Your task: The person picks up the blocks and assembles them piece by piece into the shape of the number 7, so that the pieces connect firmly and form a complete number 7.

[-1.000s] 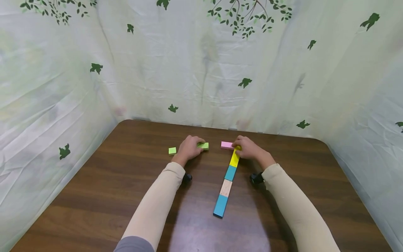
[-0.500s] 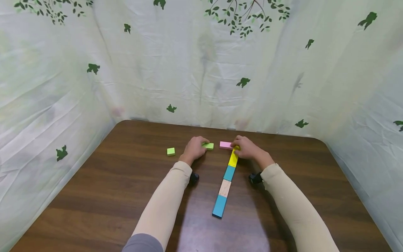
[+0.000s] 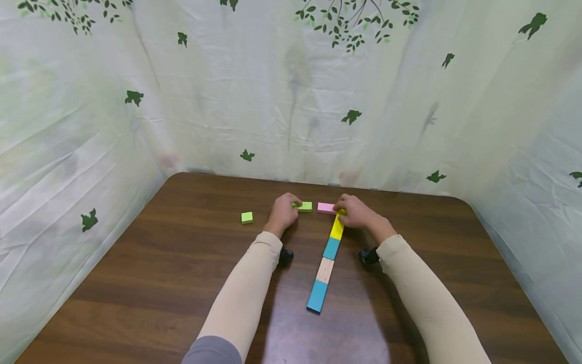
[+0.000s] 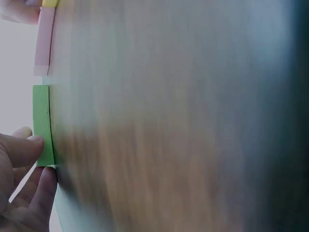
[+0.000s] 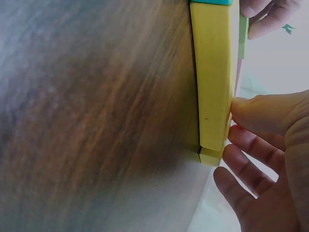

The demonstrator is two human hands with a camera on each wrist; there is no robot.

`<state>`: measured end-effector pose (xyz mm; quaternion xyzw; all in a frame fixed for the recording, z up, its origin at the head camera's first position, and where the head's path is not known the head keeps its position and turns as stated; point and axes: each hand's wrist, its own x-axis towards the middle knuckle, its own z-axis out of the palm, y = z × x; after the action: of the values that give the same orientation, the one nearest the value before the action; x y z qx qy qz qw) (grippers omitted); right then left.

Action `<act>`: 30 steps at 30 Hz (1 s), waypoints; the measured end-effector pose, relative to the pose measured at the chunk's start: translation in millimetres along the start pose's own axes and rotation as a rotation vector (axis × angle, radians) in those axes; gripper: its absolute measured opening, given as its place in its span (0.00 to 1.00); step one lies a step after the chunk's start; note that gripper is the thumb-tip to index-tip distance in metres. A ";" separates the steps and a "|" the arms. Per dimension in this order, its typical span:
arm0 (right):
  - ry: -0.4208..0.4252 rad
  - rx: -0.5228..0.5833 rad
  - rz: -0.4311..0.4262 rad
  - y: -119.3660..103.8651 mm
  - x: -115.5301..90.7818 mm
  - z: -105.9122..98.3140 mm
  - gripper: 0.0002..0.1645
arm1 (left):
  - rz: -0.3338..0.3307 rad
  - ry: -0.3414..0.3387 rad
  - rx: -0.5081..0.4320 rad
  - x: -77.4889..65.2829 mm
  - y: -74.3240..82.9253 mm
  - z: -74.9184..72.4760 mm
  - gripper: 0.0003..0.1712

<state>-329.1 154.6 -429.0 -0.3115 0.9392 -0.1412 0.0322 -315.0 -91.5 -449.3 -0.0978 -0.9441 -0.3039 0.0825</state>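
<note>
My left hand (image 3: 283, 212) pinches one end of a green block (image 3: 305, 207) between thumb and fingers. In the left wrist view a small gap separates this green block (image 4: 42, 121) from a pink block (image 4: 43, 41). Beyond the pink one is the far end of a row of blocks, where my right hand (image 3: 358, 212) holds a yellow block (image 3: 337, 228). The right wrist view shows the thumb on the yellow block's edge (image 5: 211, 72) and the fingers curved round its end, beside another yellow piece (image 5: 210, 157).
Toward me the row continues with a blue block (image 3: 331, 248), a bare-wood block (image 3: 325, 270) and another blue block (image 3: 317, 297). A small light-green block (image 3: 247, 218) lies left of my left hand. A leaf-printed curtain (image 3: 273, 101) surrounds the brown table (image 3: 150, 263).
My left hand has slid the green block rightward, nearer the pink block, leaving the small green block behind at the left. The right hand has stayed at the yellow block.
</note>
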 end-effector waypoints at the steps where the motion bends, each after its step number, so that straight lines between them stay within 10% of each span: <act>1: 0.001 -0.002 0.002 -0.1 0.2 -0.1 0.20 | -0.001 0.005 -0.002 0.0 0.7 0.4 0.14; 30: -0.010 -0.001 0.021 -0.5 -0.1 -1.4 0.20 | -0.096 0.086 -0.182 4.9 9.6 12.4 0.13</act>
<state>-328.9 154.6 -427.5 -0.3022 0.9423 -0.1386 0.0383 -318.7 -75.9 -452.8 -0.0463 -0.9117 -0.3961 0.0992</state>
